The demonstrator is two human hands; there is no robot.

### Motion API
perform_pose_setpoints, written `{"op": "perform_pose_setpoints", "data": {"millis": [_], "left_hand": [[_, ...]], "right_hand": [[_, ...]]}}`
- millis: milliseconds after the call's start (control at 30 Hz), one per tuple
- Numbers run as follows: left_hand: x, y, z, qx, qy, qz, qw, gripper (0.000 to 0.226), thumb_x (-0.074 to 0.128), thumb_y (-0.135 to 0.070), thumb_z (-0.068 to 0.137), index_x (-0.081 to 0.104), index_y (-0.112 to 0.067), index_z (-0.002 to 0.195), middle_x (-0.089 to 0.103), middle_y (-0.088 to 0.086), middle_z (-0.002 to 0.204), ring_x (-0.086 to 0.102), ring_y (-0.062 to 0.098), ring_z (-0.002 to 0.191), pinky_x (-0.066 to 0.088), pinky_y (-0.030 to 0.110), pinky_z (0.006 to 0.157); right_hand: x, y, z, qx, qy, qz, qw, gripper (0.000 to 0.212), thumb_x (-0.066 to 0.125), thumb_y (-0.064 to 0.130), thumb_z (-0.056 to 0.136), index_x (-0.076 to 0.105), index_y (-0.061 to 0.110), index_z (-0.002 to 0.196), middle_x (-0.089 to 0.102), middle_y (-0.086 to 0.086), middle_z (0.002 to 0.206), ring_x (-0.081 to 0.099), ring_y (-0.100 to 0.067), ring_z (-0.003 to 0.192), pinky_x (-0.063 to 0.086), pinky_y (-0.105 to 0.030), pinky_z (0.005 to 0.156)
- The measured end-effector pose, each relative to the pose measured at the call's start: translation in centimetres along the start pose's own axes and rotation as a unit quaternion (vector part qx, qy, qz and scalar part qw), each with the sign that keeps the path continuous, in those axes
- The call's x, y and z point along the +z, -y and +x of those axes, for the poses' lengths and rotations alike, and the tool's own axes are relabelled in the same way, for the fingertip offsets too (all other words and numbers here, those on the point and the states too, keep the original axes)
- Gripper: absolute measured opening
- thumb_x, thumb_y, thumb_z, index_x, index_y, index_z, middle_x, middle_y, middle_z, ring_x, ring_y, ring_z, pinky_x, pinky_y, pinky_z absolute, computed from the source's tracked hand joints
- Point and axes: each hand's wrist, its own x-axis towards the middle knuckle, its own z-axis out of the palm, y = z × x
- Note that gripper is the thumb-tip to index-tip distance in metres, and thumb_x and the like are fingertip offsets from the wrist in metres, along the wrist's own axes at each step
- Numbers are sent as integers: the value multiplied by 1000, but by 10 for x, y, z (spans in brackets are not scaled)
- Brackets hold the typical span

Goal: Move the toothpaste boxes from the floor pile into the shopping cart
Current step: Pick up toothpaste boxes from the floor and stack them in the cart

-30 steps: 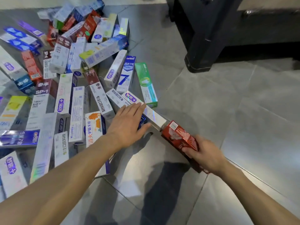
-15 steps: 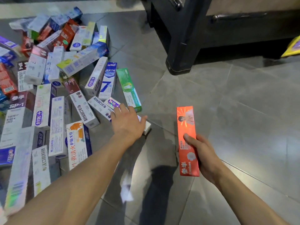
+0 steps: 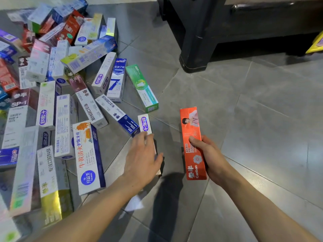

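Note:
A pile of toothpaste boxes (image 3: 57, 95) covers the grey tiled floor on the left. My right hand (image 3: 210, 159) grips an orange-red box (image 3: 191, 130) by its lower half and holds it upright above the floor. My left hand (image 3: 143, 159) grips a white box with a purple logo (image 3: 145, 124) at the pile's right edge; only the box's far end and a corner below my palm show. A green box (image 3: 142, 88) and a blue-ended white box (image 3: 118, 116) lie just beyond my left hand. The shopping cart is not in view.
A black stand with a thick leg (image 3: 194, 55) and a low shelf rises at the upper right. A yellow object (image 3: 317, 44) shows at the right edge. Bare grey floor tiles (image 3: 253, 119) spread to the right of my hands.
My right hand has lifted the orange-red box and turned it upright, front side up. My left hand has closed on the white purple-logo box and drawn it out of the pile toward me.

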Motion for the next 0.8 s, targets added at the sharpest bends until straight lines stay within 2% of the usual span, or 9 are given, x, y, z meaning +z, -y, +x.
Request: {"op": "perform_pose_setpoints", "data": {"millis": [67, 133, 200, 367, 467, 567, 667, 733, 800], "left_hand": [[-1, -4, 0, -116, -35, -116, 986, 64, 78, -33, 82, 46, -10, 133, 42, 6, 131, 44, 22, 121, 41, 35, 100], [0, -6, 5, -239, -26, -205, 949, 64, 83, -36, 78, 48, -12, 126, 50, 3, 125, 49, 20, 116, 43, 33, 97], [4, -5, 9, -295, -5, -234, 927, 53, 81, -40, 76, 56, -16, 116, 64, 1, 117, 60, 23, 109, 50, 40, 94], [-1, 3, 11, -318, 32, -346, 882, 18, 67, -23, 85, 71, -18, 102, 74, 4, 103, 70, 22, 92, 54, 34, 73], [-15, 1, 5, -306, 75, -485, 816, 11, 62, -10, 87, 66, -7, 97, 75, 14, 101, 73, 28, 90, 58, 44, 84], [-41, -15, -3, -324, 73, -586, 739, 39, 59, -17, 67, 59, 0, 102, 72, 19, 94, 66, 31, 84, 52, 43, 81], [-80, -42, -13, -336, 93, -646, 679, 55, 47, -18, 72, 59, 0, 123, 67, 20, 100, 62, 32, 91, 54, 47, 82], [-116, -65, -25, -345, 103, -659, 661, 56, 46, -18, 73, 58, -3, 126, 66, 14, 101, 60, 30, 92, 52, 40, 78], [-161, -91, -34, -349, 111, -650, 666, 61, 49, -21, 68, 57, -4, 126, 67, 10, 102, 59, 29, 92, 49, 39, 78]], "right_hand": [[5, -4, 0, 4, 2, -3, 1000, 36, 67, 38, 92, 56, 18, 120, 74, -9, 106, 74, -28, 93, 60, -42, 83], [10, -7, -1, 11, 4, -1, 1000, 37, 67, 37, 92, 55, 16, 120, 74, -9, 106, 73, -27, 91, 60, -42, 84], [15, -9, -2, 16, 9, -3, 1000, 35, 66, 37, 93, 55, 17, 119, 73, -9, 106, 73, -27, 91, 59, -40, 81], [20, -11, -3, 19, 19, -10, 1000, 32, 66, 36, 93, 56, 18, 117, 73, -7, 106, 73, -26, 93, 59, -34, 75], [22, -7, -6, 21, 6, 15, 1000, 34, 68, 33, 92, 57, 13, 118, 73, -8, 102, 73, -23, 85, 59, -35, 72], [29, -2, -22, 18, -8, 80, 997, 39, 69, 25, 91, 54, 3, 120, 72, -9, 89, 69, -21, 72, 58, -36, 65], [34, 23, -57, 14, -2, 131, 991, 35, 71, 25, 85, 55, 7, 110, 69, -8, 83, 66, -23, 73, 57, -34, 64], [36, 56, -89, 14, 3, 149, 989, 25, 69, 25, 88, 55, 12, 103, 68, -10, 88, 64, -28, 81, 56, -41, 73], [37, 99, -130, 11, 8, 152, 988, 21, 67, 25, 90, 55, 15, 104, 68, -12, 94, 64, -32, 88, 55, -49, 83]]}}
